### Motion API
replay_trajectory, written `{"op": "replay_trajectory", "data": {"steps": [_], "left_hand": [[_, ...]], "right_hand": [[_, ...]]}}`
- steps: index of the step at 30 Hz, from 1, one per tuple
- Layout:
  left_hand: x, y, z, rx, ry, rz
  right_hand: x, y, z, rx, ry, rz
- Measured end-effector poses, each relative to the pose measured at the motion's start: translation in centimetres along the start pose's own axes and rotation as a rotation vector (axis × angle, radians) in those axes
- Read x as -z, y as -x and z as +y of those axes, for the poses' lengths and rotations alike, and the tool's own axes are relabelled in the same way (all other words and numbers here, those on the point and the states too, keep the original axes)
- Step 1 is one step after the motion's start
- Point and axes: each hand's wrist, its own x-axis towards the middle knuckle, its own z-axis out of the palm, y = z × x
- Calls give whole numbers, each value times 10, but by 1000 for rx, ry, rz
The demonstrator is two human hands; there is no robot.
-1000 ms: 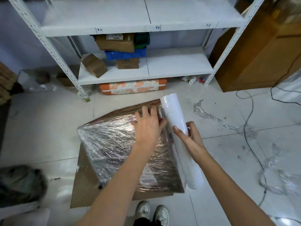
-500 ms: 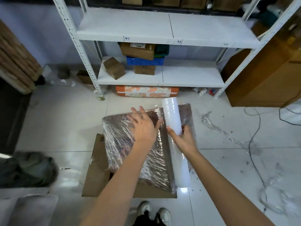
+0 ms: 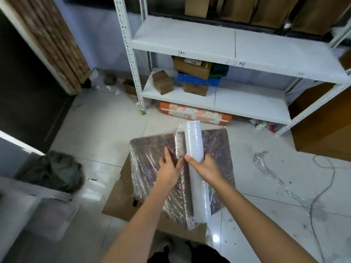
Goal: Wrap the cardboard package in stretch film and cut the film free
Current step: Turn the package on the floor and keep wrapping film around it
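At 6 o'clock, dark clothing and pale shoes (image 3: 167, 247) show at the frame's bottom edge. Just past them a flat brown cardboard sheet (image 3: 121, 202) lies on glossy white floor tiles (image 3: 106, 137). The package (image 3: 152, 154) rests tilted on that sheet at centre, a broad flat slab under crinkled, shiny clear film, its near corner hanging over the sheet's edge.

The left hand (image 3: 169, 168) lies flat on the film, fingers straight and slightly spread. The right hand (image 3: 206, 168) is curled round the film roll (image 3: 196, 168), a long smooth white cylinder lying along the package from 6 toward 12 o'clock, touching it.

At 9 o'clock sits a dark crumpled bag (image 3: 55, 171). At 3 o'clock a twisted strip of loose film (image 3: 266, 168) and a thin cable (image 3: 322, 183) trail over bare tiles. Toward 12 o'clock a white perforated-steel shelf (image 3: 190, 40) holds small cardboard boxes (image 3: 191, 67) and a blue crate (image 3: 197, 80); an orange patterned roll (image 3: 195, 114) lies under it. Open floor runs between the package and the shelf leg.
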Motion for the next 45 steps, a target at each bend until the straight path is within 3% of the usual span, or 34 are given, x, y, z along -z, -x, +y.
{"op": "replay_trajectory", "data": {"steps": [11, 24, 36, 45], "left_hand": [[-19, 15, -3, 107, 146, 136], [-61, 43, -38, 97, 575, 523], [-47, 53, -92, 81, 734, 603], [-30, 64, -128, 90, 836, 552]], "right_hand": [[11, -9, 30, 81, -169, -368], [-15, 16, 26, 258, 54, -419], [-61, 44, 4, 308, 211, -401], [-98, 71, -11, 331, 415, -403]]}}
